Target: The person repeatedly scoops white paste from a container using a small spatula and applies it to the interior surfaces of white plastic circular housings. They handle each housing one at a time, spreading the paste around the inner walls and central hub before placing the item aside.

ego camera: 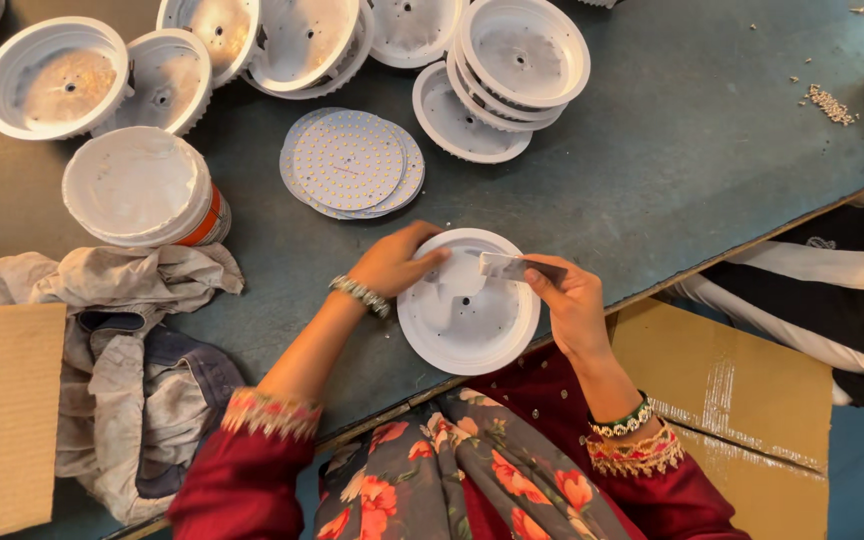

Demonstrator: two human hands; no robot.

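Observation:
A white round lamp housing (464,318) lies open side up at the table's near edge. My left hand (392,262) grips its upper left rim, fingers curled over the edge. My right hand (564,300) holds a small flat grey spatula (517,268), its pale-smeared blade reaching over the housing's upper right rim. Just beyond lies a short stack of round white LED boards (352,163).
Several more white housings (522,55) crowd the far side of the grey table (672,150). An orange-banded tub with a white lid (142,190) stands left, above crumpled rags (122,330). Cardboard (742,400) sits at right, another person's striped clothing (812,300) beyond.

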